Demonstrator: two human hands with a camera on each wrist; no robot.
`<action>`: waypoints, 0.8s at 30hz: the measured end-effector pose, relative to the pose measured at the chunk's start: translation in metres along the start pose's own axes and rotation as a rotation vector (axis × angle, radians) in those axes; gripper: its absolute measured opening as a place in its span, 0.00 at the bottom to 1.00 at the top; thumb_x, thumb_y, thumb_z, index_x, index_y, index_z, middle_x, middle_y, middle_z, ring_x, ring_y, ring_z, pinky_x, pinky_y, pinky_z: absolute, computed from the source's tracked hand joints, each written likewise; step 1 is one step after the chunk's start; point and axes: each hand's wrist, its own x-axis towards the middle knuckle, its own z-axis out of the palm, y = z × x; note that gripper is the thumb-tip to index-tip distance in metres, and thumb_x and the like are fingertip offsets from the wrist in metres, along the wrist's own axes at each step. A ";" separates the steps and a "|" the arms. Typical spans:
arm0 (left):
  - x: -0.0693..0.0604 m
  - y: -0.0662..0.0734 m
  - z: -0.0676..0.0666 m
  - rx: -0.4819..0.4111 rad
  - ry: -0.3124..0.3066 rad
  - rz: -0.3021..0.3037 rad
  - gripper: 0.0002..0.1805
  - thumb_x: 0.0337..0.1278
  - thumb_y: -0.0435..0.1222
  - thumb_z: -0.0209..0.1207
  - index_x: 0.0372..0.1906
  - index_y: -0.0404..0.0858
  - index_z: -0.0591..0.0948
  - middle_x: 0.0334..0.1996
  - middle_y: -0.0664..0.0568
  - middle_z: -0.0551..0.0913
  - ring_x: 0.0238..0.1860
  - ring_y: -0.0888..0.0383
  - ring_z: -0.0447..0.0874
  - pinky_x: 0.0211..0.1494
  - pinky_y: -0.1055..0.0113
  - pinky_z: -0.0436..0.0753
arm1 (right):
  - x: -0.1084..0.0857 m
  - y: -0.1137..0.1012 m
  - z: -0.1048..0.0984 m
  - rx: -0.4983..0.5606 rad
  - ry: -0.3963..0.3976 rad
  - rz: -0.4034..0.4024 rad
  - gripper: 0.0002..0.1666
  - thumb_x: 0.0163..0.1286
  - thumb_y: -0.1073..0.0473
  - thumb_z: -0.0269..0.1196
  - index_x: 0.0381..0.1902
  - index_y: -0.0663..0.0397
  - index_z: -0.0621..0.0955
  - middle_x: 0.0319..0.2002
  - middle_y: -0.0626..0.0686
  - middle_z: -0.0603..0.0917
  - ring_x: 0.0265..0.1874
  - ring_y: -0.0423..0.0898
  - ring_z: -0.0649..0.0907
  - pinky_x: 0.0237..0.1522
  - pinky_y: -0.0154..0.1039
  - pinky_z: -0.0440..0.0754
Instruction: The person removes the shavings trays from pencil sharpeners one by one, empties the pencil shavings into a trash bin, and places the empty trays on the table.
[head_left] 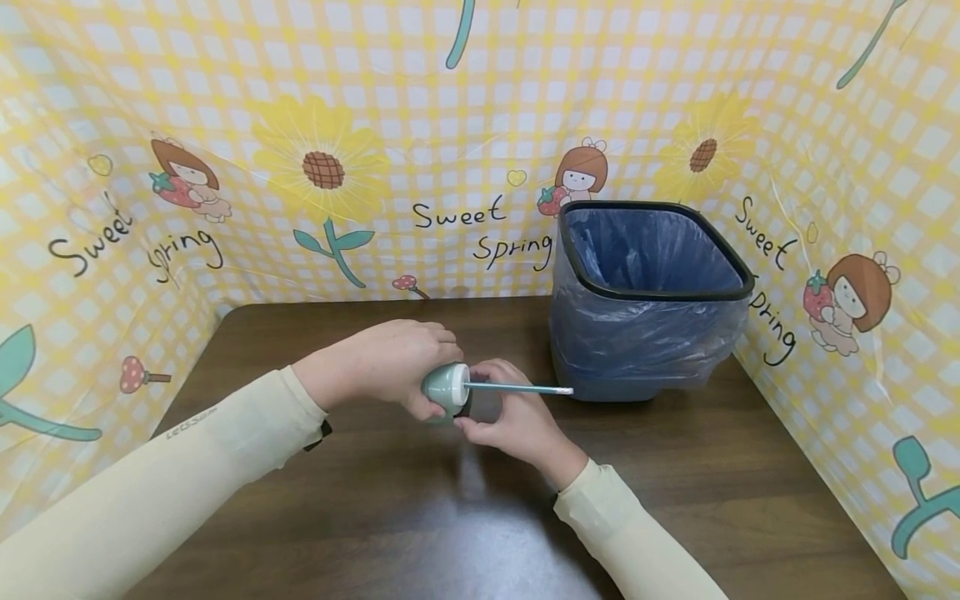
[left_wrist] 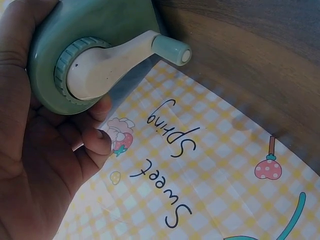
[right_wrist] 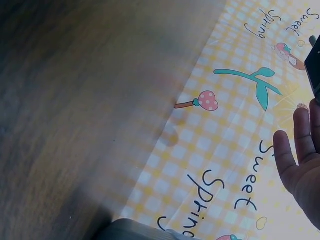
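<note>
My left hand (head_left: 390, 358) grips a green hand-crank pencil sharpener (head_left: 444, 388), tilted above the table. Its cream crank (left_wrist: 107, 65) with a green knob shows in the left wrist view, untouched by the fingers. A teal pencil (head_left: 517, 387) sticks out of the sharpener's white front ring, its eraser end to the right. Close beside the sharpener, my right hand (head_left: 525, 421) holds a dark see-through shavings drawer (head_left: 484, 407) between thumb and fingers. Whether the drawer is fully out of the sharpener I cannot tell. The right wrist view catches only a dark edge near the fingertips.
A bin (head_left: 648, 342) with a black rim and a clear plastic liner stands at the back right of the brown wooden table (head_left: 360, 517). Yellow checked cloth (head_left: 465, 150) with printed flowers and figures walls the table at the back and sides.
</note>
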 end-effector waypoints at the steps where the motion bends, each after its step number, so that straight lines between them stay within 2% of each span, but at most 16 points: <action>1: 0.000 0.000 0.000 0.000 0.001 0.001 0.29 0.40 0.57 0.76 0.45 0.44 0.84 0.37 0.60 0.80 0.38 0.62 0.77 0.41 0.66 0.81 | 0.000 0.000 0.000 0.001 0.001 0.000 0.33 0.52 0.50 0.79 0.55 0.44 0.80 0.52 0.37 0.81 0.54 0.37 0.78 0.57 0.43 0.80; 8: 0.001 0.001 0.000 0.000 0.007 -0.003 0.28 0.39 0.57 0.76 0.44 0.45 0.84 0.36 0.61 0.80 0.37 0.62 0.77 0.40 0.66 0.81 | -0.001 0.000 -0.001 -0.002 0.008 0.006 0.33 0.51 0.50 0.80 0.55 0.45 0.80 0.51 0.38 0.82 0.54 0.37 0.78 0.57 0.43 0.80; 19: 0.002 -0.001 0.000 0.005 -0.025 -0.040 0.30 0.40 0.57 0.77 0.46 0.44 0.85 0.38 0.60 0.81 0.39 0.62 0.78 0.41 0.65 0.82 | -0.003 0.005 -0.004 0.016 0.017 0.023 0.35 0.51 0.52 0.80 0.56 0.45 0.79 0.53 0.39 0.81 0.55 0.38 0.78 0.59 0.43 0.79; 24: 0.003 -0.002 0.000 0.006 -0.010 -0.029 0.29 0.39 0.57 0.77 0.46 0.44 0.85 0.38 0.60 0.81 0.38 0.62 0.78 0.40 0.65 0.81 | -0.004 0.006 -0.005 0.014 0.015 0.020 0.34 0.52 0.52 0.79 0.57 0.45 0.78 0.53 0.38 0.80 0.55 0.38 0.78 0.60 0.43 0.79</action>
